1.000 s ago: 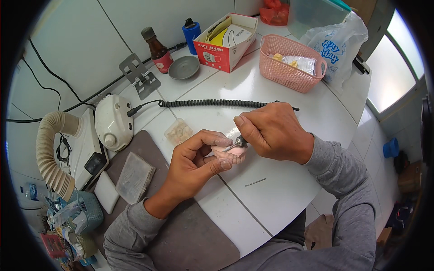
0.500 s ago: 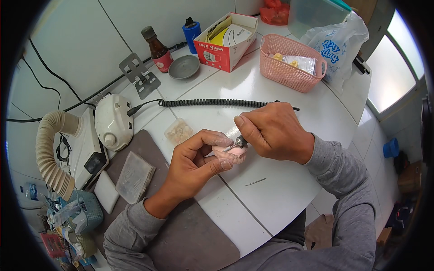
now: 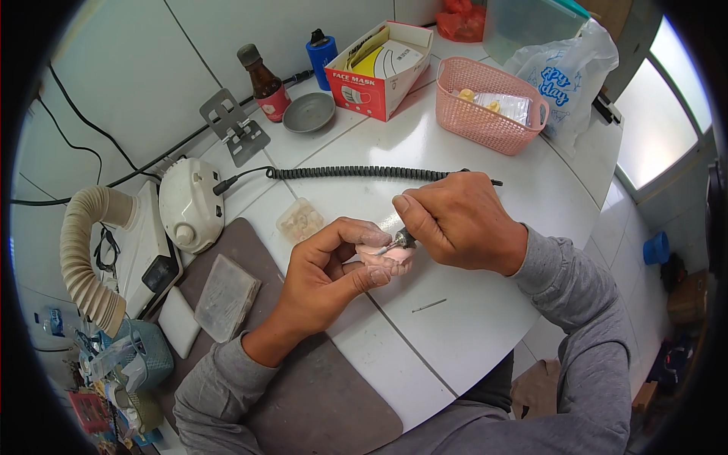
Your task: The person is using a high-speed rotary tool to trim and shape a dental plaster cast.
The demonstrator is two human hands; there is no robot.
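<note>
Pinched between the fingers and thumb of my left hand (image 3: pixel 322 273) is a pink denture (image 3: pixel 388 260) with a row of teeth along its near edge. My right hand (image 3: pixel 462 226) grips a dark rotary handpiece (image 3: pixel 405 238), whose thin bit reaches onto the denture's upper side. Most of the handpiece's body is hidden by my fingers. A black coiled cord (image 3: pixel 356 173) runs from behind my right hand to a white control unit (image 3: pixel 192 205). One thin metal bur (image 3: pixel 429 305) lies on the tiled table below my right hand.
A pale dental cast (image 3: pixel 300 221) sits beyond my left hand. On the brown mat (image 3: pixel 334 394) lies a greyish slab (image 3: pixel 226 298). A beige hose (image 3: pixel 91 250) arches at the left. Along the back stand a bottle (image 3: pixel 265 87), grey dish (image 3: pixel 309 113), mask box (image 3: pixel 379 72) and pink basket (image 3: pixel 489 106).
Both hands stay in nearly the same place. Only the handpiece's bit looks slightly shifted against the denture.
</note>
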